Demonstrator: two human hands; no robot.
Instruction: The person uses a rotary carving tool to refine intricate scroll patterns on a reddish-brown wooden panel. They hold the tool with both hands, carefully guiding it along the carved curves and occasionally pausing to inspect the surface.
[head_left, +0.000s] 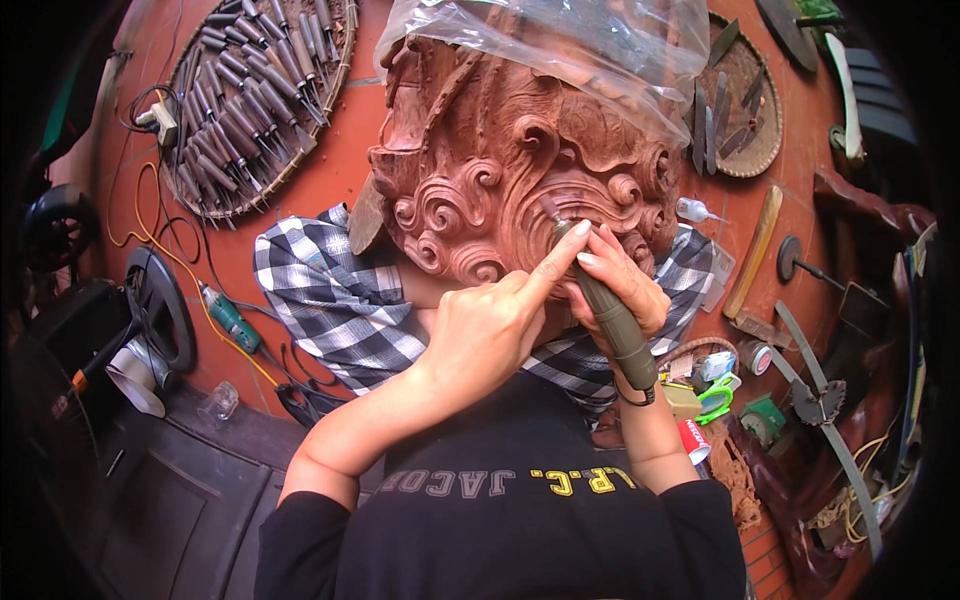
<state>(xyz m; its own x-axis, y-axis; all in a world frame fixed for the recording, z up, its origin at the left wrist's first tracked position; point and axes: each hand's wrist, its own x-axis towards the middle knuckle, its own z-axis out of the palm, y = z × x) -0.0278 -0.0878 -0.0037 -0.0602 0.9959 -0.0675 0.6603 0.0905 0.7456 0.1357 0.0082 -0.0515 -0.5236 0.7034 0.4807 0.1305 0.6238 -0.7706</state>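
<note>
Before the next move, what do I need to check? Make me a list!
1. Right hand has a grip on the olive tool: ok, fingers curl around it.
2. Left hand well away from the tool's front end: not ok, its pointing finger reaches right up there.
3. Plastic sheet away from the tip: ok, it covers the far part of the carving.
4. Tool switched off: cannot tell.
5. Tip touching the wood: cannot tell, it's blurred.

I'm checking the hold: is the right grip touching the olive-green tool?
Touching: the head view shows the right grip wrapped around the olive-green tool, fingers crossing its body.
</note>
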